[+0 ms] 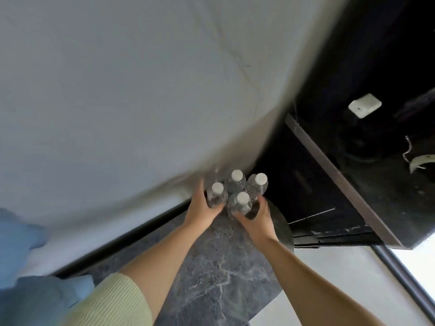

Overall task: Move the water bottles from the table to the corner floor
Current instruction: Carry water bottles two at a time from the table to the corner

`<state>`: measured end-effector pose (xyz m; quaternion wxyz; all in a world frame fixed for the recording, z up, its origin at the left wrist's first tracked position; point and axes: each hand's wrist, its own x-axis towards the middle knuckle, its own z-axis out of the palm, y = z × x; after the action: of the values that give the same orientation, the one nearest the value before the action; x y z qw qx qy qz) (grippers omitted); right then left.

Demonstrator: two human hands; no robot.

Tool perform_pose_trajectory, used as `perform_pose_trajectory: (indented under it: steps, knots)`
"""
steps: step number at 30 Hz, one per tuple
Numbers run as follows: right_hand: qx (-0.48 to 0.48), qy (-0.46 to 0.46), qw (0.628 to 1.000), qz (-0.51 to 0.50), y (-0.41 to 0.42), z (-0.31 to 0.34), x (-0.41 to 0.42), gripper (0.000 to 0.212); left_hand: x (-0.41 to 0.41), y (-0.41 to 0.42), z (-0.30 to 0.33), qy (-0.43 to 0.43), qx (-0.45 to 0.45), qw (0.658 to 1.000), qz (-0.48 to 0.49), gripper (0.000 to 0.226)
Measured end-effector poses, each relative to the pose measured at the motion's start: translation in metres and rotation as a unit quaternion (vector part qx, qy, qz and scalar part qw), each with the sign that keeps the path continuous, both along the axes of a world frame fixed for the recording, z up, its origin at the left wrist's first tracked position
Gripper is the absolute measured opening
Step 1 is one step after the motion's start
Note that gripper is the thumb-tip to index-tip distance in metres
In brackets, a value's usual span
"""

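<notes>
Four clear water bottles (237, 192) with white caps, upright, bunched tight and touching each other, at the far edge of a round dark marble worktop (219, 267). Cluster sits just below frame centre, roughly 6 o'clock from centre.

Left hand (202, 208) at 9 o'clock of the cluster, fingers wrapped round the near-left bottle (217, 195), clamped on it; thumb side reaches up along the bed edge. Right hand (255, 218) at 5 o'clock of the cluster, fingers curled round the nearest bottle (242, 203) and pressing the right-hand bottle (257, 184) too. Grip is closed on the bottles from both sides. The far bottle (235, 181) at 12 o'clock of the group is pinned between the others; can't tell if either hand touches it.

Can't tell whether the bottle bases are on the worktop or lifted just off it: the hands hide them.

White bed sheet (117, 90) fills the upper left, motion-blurred, edge right against the bottles at 11 o'clock. Dark bed frame rail (117, 243) runs below it. Black cabinet (341, 172) at 2 o'clock of the bottles, a small white block (364, 105) on its top. Pale floor (329, 278) at 4 o'clock. Light green ribbed sleeve (110, 302) pushed up on the left arm; blue fabric (23, 255) at 8 o'clock, frame edge.
</notes>
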<state>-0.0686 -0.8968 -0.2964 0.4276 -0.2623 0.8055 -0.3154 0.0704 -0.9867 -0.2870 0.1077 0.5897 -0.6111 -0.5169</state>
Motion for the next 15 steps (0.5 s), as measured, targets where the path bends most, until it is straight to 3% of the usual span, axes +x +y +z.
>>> perform_pose_trajectory:
  steps: [11,13,15]
  knots:
    - [-0.070,0.156,0.981,0.091,-0.020,0.174,-0.019,0.079,0.001,-0.022,0.167,-0.023,-0.245,0.964,-0.099,0.054]
    - [-0.070,0.213,0.966,0.129,-0.022,0.209,-0.024,0.073,0.001,-0.025,0.199,-0.050,-0.297,0.943,-0.139,0.050]
    - [-0.080,0.266,0.949,0.151,-0.024,0.243,-0.029,0.069,-0.001,-0.028,0.230,-0.133,-0.368,0.893,-0.222,0.047]
